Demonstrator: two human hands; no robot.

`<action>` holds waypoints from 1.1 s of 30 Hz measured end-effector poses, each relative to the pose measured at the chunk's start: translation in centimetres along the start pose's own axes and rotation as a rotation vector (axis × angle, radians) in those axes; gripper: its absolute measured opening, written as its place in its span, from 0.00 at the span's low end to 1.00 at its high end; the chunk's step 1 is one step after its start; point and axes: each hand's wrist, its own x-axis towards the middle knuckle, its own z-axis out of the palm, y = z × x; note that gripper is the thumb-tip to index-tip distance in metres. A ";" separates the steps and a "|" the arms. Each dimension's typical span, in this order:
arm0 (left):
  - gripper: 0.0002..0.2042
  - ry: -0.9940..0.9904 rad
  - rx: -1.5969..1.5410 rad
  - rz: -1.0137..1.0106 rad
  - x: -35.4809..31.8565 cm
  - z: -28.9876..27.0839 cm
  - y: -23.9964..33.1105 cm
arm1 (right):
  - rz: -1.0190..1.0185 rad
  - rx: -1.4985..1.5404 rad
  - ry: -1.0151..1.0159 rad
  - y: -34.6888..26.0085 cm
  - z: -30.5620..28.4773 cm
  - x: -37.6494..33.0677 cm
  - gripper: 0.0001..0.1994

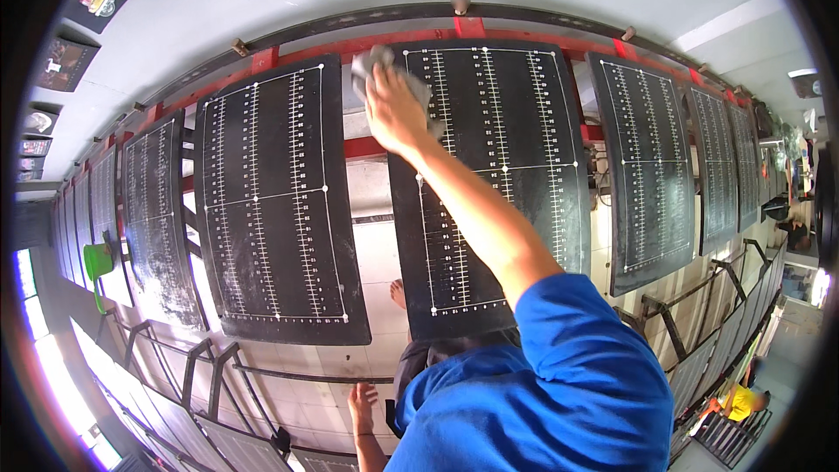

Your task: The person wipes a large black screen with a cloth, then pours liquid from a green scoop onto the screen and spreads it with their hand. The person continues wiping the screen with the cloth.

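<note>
My right hand (395, 112) presses a crumpled grey cloth (378, 59) against the far left corner of a black board (533, 201). White lines, dots and scales of tick marks run over this board. The right arm stretches across it from a blue sleeve. Low in the view, my left hand (362, 404) hangs beside my leg, near a dark metal bar (315, 378). Its fingers are loosely bent and apart, with nothing in them.
Similar black boards stand in a row left (278, 253) and right (651, 201), on a red metal frame (350, 42). A green container (98, 260) hangs at the left. A person in yellow (741, 404) sits at the lower right. Pictures hang on the wall.
</note>
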 end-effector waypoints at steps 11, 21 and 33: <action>0.19 -0.071 0.074 -0.041 -0.8 1.8 -5.2 | -0.073 0.330 -0.442 -11.3 -11.6 -23.5 0.23; 0.20 -0.003 0.046 -0.225 -2.5 2.0 -2.2 | 0.189 -0.090 0.099 7.1 -1.7 2.9 0.18; 0.19 -0.128 0.359 -0.037 1.1 1.1 4.8 | 0.558 -0.246 0.090 24.9 -11.8 -11.7 0.26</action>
